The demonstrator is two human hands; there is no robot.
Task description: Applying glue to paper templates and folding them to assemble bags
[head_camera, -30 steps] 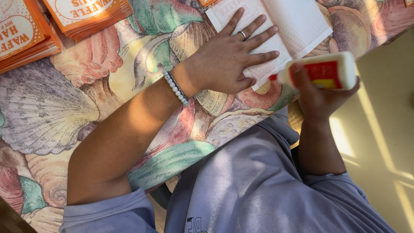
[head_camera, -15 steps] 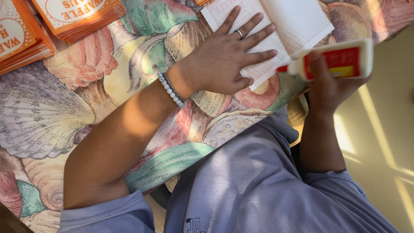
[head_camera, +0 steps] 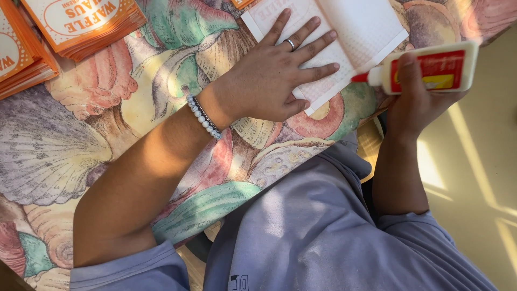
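Note:
My left hand [head_camera: 274, 75] lies flat with fingers spread on a white folded paper sheet [head_camera: 355, 32] at the top of the table. A ring sits on one finger and a bead bracelet [head_camera: 203, 116] circles the wrist. My right hand [head_camera: 417, 99] grips a white glue bottle [head_camera: 431, 67] with a red label, held sideways. Its red nozzle touches the right edge of the white sheet.
The table wears a cloth printed with large seashells [head_camera: 59, 145]. Two stacks of orange printed cardboard sheets [head_camera: 86, 21] lie at the top left. Another orange piece [head_camera: 242, 3] peeks in at the top edge. Pale floor shows at the right.
My right hand has lifted the glue bottle up and rightwards, and its nozzle now meets the sheet's edge. My left hand stays pressed on the paper.

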